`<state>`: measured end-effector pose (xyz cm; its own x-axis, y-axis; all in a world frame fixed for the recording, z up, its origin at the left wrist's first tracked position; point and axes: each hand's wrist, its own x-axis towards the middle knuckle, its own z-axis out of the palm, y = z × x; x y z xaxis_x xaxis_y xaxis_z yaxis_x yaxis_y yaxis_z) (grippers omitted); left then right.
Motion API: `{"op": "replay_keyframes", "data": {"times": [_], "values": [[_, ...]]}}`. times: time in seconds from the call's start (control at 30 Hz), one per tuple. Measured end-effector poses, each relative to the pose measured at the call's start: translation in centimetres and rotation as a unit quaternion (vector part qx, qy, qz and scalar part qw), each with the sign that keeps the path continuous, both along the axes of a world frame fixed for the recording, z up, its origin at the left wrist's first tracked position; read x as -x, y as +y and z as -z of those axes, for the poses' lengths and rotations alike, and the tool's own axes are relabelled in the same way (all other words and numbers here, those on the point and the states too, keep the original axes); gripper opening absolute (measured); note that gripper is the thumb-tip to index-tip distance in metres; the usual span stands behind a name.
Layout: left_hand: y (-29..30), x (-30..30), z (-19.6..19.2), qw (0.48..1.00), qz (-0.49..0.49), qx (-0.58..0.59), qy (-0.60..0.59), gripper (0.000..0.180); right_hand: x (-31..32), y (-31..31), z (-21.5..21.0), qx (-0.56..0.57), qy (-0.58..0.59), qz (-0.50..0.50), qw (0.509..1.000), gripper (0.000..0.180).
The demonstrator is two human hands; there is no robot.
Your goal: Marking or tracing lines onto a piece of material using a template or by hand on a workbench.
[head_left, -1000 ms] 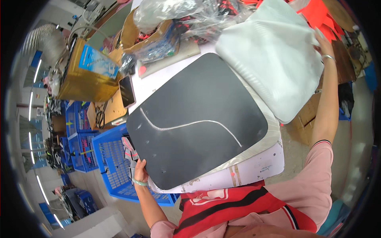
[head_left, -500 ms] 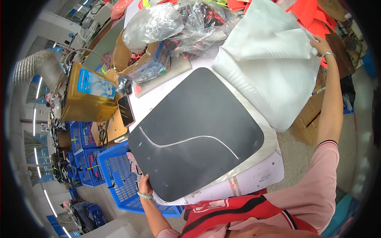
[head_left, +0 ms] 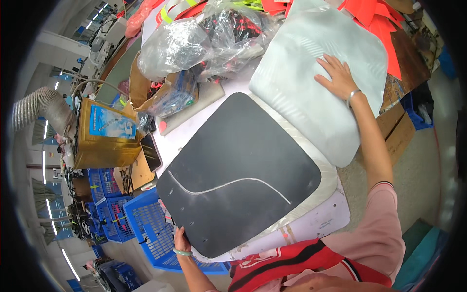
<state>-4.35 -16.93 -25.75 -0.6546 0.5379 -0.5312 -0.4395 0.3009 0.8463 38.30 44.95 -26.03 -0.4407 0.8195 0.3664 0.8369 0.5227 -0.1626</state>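
A black rounded-corner board (head_left: 243,146) with a wavy pale line across it lies on the white table (head_left: 321,211). At its lower left corner, my left hand (head_left: 182,241) is closed on the edge; some of its fingers are hidden. My right hand (head_left: 339,80) rests open, fingers spread, on a pale silvery sheet (head_left: 301,92). This sheet lies at the far right, flat apart from faint ripples, with its lower edge hanging past the table. Beneath the black board, a cream patterned layer (head_left: 325,170) shows along the right side.
Clear plastic bags (head_left: 175,48) and an open cardboard box (head_left: 141,80) crowd the far left. A yellow metal container (head_left: 104,153) and a phone (head_left: 151,152) sit nearer. Blue baskets (head_left: 158,233) stand beside the table. Orange-red pieces (head_left: 382,41) lie at the back right.
My right hand has let go of the sheet's far right edge and moved left onto its surface. The bunched sheet now lies flatter. My left hand stays at the board's corner.
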Motion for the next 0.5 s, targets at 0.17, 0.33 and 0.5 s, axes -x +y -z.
{"op": "replay_keyframes", "data": {"times": [0.17,0.33,0.5], "values": [[0.1,-0.3,0.5,0.996,-0.041,-0.011,0.077,0.041,0.5,1.9,1.2,-0.002,-0.05,0.098,0.994,0.059],[-0.7,-1.5,2.3,0.975,-0.137,-0.024,0.172,0.053,4.8,-9.8,-1.3,0.143,0.193,-0.068,0.968,0.032],[-1.3,-0.3,6.0,0.948,-0.08,0.063,0.303,0.057,2.8,-21.2,-1.4,0.201,0.115,-0.075,0.97,0.023]]}}
